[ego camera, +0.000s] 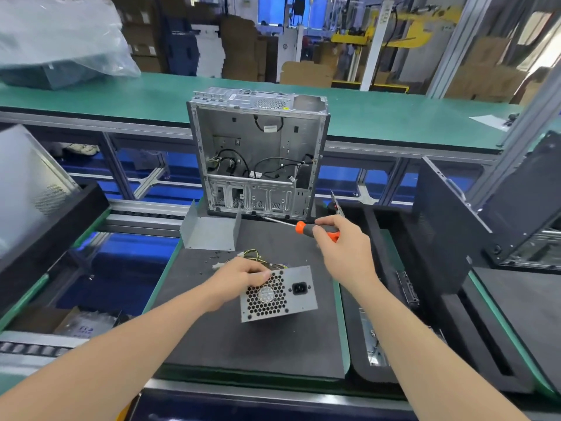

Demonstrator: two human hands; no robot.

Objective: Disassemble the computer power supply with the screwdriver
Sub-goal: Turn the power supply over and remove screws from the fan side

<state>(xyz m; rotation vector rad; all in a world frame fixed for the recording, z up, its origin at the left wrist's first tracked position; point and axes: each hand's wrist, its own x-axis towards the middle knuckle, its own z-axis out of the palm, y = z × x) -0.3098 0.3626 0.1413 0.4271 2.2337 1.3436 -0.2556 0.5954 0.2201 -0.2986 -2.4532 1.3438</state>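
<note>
1. Head view, left grip: the left hand (239, 276) is clenched over the top left corner of the power supply (278, 293), fingers curled onto the edge above the honeycomb fan grille. The grey metal box stands on the dark foam mat (243, 338), tilted a little, with its grille and black mains socket facing the camera.
2. Just beyond that grip, behind the box, a bundle of yellow and black wires (253, 256) with white connectors trails out onto the mat. A scatter of small dark screws (217, 256) lies just left of the wires.
3. Head view, right grip: the right hand (343, 247) is closed around the handle of the screwdriver (306, 226), up and to the right of the power supply and apart from it. The orange and black handle sticks out of the fist to the left, and the thin metal shaft points left and slightly away, its tip not touching the box.
4. Beyond the screwdriver's tip stands an open computer case (258, 153), upright, its bare metal inside showing loose black cables.
5. Left of the shaft, beyond the left grip, a bent grey metal cover (209, 232) rests on the mat's far edge, against the foot of the case.
6. Right of the right grip, dark side panels (449, 226) lean upright, well apart from both hands.
</note>
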